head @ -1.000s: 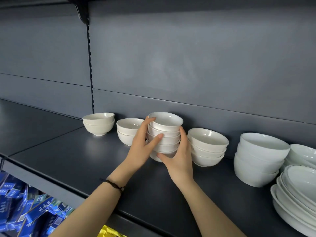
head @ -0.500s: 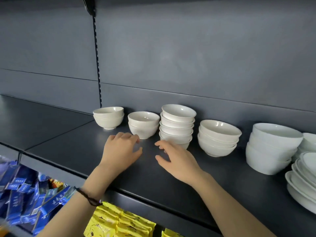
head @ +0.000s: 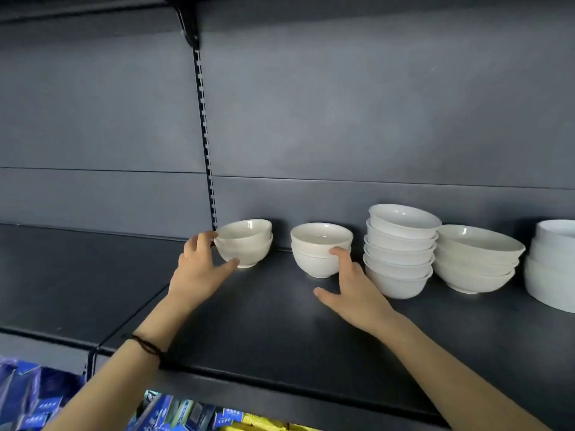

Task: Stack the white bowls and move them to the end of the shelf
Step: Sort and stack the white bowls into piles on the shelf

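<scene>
At the far left, below the dark grey metal shelf (head: pixel 264 321), blue packets (head: pixel 28 399) stand on a lower level, and some yellow packets (head: pixel 264 424) lie further along. A slotted metal upright (head: pixel 203 119) runs up the grey back wall.

The person's left hand (head: pixel 199 272), with a thin black band (head: pixel 146 346) around the wrist, reaches to the first pair of small white ceramic bowls (head: pixel 245 244), one nested in the other. This pair stands near the back wall, just beside the upright. The fingers (head: pixel 205 237) are curled around its left side at the rim and the thumb presses on the lower front, so the hand grips the pair. I cannot tell if the pair is lifted or rests on the shelf.

To the right, a little apart, stands a second pair of small white bowls (head: pixel 320 250), also nested. The right hand (head: pixel 357 293) is in front of it and spread wide. Its index finger touches the front wall of this pair, the thumb points left above the shelf and touches nothing, and the hand holds nothing.

Just beside the right hand rises a stack of five white bowls (head: pixel 399 250). It nearly touches a stack of wider white bowls (head: pixel 476 259). At the right edge, large white bowls (head: pixel 550 269) are partly cut off.
</scene>
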`<state>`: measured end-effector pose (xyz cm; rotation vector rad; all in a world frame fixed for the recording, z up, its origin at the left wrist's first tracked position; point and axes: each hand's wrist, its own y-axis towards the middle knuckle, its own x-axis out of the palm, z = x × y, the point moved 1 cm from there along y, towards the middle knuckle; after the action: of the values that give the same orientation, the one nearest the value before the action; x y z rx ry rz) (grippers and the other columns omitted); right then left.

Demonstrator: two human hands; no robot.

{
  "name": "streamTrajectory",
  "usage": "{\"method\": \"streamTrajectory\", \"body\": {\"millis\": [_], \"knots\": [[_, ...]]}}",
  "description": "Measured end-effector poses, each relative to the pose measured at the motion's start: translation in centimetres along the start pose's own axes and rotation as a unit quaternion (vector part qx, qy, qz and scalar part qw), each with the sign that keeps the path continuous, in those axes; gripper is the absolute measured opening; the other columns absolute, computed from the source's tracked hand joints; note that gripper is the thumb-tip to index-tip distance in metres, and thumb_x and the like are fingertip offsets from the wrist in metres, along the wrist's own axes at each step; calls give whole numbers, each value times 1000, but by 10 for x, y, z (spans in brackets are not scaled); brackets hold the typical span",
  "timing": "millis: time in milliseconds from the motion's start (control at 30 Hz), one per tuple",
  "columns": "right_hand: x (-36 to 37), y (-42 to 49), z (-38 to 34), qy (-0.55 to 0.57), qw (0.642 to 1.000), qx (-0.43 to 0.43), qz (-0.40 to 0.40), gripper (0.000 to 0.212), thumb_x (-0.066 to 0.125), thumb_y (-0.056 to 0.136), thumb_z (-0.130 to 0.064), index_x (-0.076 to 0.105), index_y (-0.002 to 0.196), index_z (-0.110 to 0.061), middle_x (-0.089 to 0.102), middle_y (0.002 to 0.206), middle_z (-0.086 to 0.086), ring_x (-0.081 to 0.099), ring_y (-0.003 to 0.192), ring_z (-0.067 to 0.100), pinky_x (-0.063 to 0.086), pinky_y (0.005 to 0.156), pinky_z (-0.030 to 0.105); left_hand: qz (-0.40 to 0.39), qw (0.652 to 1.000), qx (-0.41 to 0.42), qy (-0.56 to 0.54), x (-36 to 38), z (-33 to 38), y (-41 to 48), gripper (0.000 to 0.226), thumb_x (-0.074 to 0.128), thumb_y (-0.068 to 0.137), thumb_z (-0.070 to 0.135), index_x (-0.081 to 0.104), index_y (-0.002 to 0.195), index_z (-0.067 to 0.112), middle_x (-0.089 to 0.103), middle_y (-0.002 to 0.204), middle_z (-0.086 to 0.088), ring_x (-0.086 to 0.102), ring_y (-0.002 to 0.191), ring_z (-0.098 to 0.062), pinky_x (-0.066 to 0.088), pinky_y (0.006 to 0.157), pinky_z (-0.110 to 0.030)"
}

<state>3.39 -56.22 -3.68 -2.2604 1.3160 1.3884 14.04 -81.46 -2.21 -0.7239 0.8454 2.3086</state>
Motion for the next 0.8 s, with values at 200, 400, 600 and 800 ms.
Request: {"method": "streamTrajectory", "body": {"millis": [200, 400, 600, 800], "knots": [[10, 27, 1, 122, 985, 33, 115, 95, 76, 81, -26, 10, 149, -22, 33, 148, -1, 40, 125, 13, 36, 101, 26, -88, 948, -71, -299, 18, -5, 47, 104, 85, 60, 49, 21, 137, 24, 40, 140, -11, 48, 120, -23, 40, 88, -26], [28, 50, 1, 187, 966, 53, 171, 108, 87, 69, -27, 14, 149, -24, 27, 144, -4, 31, 131, 9, 29, 104, 23, -76, 967, -14, -243, 44, -20, 47, 84, 89, 63, 34, 28, 120, 27, 43, 135, -9, 46, 123, -27, 42, 97, -34], [32, 50, 9, 210, 958, 43, 190, 86, 89, 67, -20, 28, 128, -32, 38, 135, -5, 40, 126, 13, 38, 110, 35, -45, 968, -25, -246, 45, -21, 48, 64, 85, 73, 26, 32, 108, 20, 50, 117, -5, 51, 109, -27, 41, 81, -32], [35, 47, 7, 219, 959, 29, 176, 79, 84, 60, -42, 32, 119, -43, 43, 131, -8, 48, 123, 18, 47, 102, 44, -12, 959, -46, -280, 37, -16, 41, 62, 86, 70, 24, 37, 109, 20, 51, 111, -1, 51, 103, -22, 39, 77, -29]]}}
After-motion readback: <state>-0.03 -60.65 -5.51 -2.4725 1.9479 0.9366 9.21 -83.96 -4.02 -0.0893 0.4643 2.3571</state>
